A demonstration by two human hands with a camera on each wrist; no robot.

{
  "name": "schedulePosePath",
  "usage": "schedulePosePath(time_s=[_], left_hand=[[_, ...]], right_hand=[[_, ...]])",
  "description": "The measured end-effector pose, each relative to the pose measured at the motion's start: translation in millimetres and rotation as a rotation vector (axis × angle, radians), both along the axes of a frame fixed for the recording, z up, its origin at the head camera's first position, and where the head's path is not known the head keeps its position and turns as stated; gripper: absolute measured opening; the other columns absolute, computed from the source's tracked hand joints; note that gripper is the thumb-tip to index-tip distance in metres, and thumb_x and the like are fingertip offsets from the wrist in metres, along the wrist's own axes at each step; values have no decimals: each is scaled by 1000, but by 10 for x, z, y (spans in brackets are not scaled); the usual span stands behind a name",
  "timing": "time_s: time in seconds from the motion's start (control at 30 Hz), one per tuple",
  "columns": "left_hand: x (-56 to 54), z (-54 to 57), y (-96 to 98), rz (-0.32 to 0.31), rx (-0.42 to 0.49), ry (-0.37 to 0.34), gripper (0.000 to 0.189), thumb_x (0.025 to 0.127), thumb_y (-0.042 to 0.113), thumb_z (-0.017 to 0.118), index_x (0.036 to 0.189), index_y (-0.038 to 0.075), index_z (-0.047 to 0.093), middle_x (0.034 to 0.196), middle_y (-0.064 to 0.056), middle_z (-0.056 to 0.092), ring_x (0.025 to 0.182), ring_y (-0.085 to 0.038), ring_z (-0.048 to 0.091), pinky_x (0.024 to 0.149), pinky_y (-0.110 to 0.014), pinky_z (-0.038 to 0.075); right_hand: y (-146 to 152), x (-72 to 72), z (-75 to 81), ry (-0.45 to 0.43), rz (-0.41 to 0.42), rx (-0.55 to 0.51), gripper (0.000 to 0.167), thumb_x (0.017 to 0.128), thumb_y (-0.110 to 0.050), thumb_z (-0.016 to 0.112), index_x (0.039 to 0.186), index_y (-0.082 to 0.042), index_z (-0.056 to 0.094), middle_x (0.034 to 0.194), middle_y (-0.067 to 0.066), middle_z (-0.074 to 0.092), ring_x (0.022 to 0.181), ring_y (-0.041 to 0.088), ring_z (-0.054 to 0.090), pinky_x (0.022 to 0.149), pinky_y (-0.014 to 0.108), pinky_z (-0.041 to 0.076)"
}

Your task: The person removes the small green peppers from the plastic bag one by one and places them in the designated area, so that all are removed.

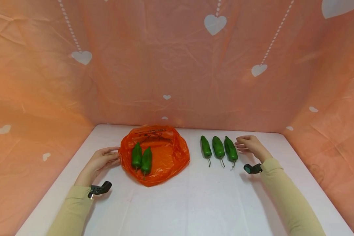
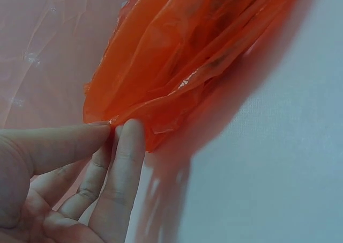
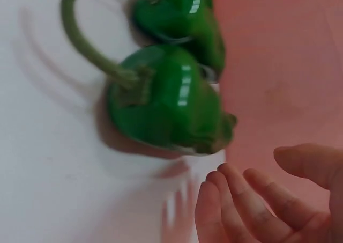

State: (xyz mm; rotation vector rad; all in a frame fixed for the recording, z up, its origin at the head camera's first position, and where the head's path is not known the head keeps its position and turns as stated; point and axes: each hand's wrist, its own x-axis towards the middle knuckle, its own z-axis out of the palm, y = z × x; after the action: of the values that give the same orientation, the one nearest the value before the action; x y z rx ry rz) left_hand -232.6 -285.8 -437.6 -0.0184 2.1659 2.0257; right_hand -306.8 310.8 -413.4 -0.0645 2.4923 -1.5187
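Observation:
An orange plastic bag [image 1: 165,164] lies spread on the table, with two green peppers [image 1: 146,160] on its left part. My left hand [image 1: 101,160] pinches the bag's left edge between thumb and fingers; the left wrist view shows the gathered orange film [image 2: 155,87] at the fingertips. To the right of the bag, three more green peppers [image 1: 218,147] lie in a row, stems toward me. Beside the rightmost pepper [image 3: 166,101] is my right hand [image 1: 252,146], thumb apart from the loosely bent fingers, with nothing between them.
The white table [image 1: 177,209] is enclosed at the back and sides by a pinkish-orange curtain [image 1: 177,72] with white hearts. A dark wrist camera [image 1: 100,189] sits on the left wrist and another camera [image 1: 252,168] on the right.

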Motion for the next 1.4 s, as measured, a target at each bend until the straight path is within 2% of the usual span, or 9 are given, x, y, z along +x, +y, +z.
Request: schedulePosePath(time_s=[0.17,0.33,0.53,0.73,1.1,1.4], left_hand=[[0,-4,-3,4,2,-2,52,97,2,53,141,-13,30,96,-4,65,88,-16,68,88,-38,52],[-3,-5,-12,11,6,-9,52,97,2,53,142,-12,30,95,-3,65,87,-16,68,88,-37,52],[-5,0,-11,5,-2,-13,52,97,2,53,142,-12,30,97,-4,66,88,-16,67,88,-37,52],[-17,5,-5,-7,-2,-1,52,97,1,52,142,-12,30,98,-4,66,88,-16,67,87,-37,52],[-21,16,12,0,15,-20,54,97,4,54,142,-12,30,96,-4,65,87,-16,68,87,-37,52],[-12,12,10,8,17,-19,53,97,4,54,142,-12,30,96,-4,65,86,-15,68,85,-35,54]], right_hand=[[35,40,105,18,17,-40,55,103,-25,42,139,16,33,134,34,45,119,38,52,100,45,44],[13,85,199,44,34,-92,57,103,-26,44,139,16,33,134,35,43,121,41,49,97,39,47],[-102,163,337,56,87,-162,58,102,-27,45,141,14,31,137,35,40,125,46,41,99,41,45],[-268,214,441,63,123,-197,53,102,-24,47,139,12,35,137,33,41,127,44,41,104,45,39],[-673,249,484,44,215,-350,45,101,-15,48,138,10,38,138,30,42,127,46,40,103,45,40],[-997,228,427,25,270,-461,43,101,-12,47,136,12,41,138,29,42,127,47,39,104,48,38]])
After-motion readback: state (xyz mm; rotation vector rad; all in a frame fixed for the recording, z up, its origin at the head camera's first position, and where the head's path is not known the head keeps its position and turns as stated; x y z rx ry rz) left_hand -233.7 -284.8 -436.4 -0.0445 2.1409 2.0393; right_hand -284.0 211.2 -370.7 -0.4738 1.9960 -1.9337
